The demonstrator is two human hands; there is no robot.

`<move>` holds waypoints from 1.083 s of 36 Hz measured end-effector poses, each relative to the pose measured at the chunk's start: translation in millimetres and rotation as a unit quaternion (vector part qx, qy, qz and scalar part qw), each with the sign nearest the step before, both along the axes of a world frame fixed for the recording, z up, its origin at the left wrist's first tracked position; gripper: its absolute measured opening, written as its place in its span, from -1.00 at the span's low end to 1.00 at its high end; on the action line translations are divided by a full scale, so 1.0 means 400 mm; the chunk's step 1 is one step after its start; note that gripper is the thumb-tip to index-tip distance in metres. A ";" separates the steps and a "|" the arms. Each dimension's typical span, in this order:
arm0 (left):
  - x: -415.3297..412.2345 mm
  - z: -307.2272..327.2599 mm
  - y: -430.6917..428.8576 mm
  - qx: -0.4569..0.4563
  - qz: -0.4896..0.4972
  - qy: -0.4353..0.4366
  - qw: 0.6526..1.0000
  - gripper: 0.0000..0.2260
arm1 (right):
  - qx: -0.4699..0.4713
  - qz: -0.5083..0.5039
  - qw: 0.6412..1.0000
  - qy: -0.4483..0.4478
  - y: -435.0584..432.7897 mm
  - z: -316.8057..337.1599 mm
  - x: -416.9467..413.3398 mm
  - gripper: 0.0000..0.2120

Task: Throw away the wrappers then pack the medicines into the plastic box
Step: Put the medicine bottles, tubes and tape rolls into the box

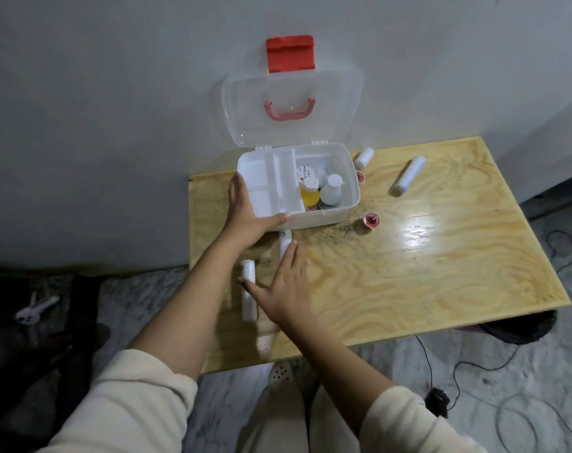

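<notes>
Here, plastic box [314, 220]: set at the counter's [409, 273] back edge, lid open, bottles [330, 194] inside.
Left hand [248, 207]: clasped round the box's near-left corner.
Right hand [284, 289]: spread flat, fingers apart, over white tubes [248, 271], which are partly hidden.

Bare tabletop [425, 273] right of box [327, 217]; bandage roll [408, 175], red spool [371, 220] nearby.

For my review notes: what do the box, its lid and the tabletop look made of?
Box: smooth opaque white plastic. Lid: clear plastic, since the wall shows through it. Tabletop: pale wood, likely varnished plywood, given swirling grain and glossy glare.
</notes>
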State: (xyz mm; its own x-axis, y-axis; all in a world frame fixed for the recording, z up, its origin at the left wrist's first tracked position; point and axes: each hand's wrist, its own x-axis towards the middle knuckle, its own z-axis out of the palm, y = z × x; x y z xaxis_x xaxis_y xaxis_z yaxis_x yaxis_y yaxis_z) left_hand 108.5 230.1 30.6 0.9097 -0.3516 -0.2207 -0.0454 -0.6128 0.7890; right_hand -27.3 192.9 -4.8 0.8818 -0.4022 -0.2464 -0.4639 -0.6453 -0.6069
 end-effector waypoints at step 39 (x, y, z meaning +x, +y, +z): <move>-0.011 0.036 -0.005 -0.030 0.017 -0.010 0.999 0.01 | 0.183 -0.155 0.912 -0.334 -0.266 0.207 -0.009 -0.77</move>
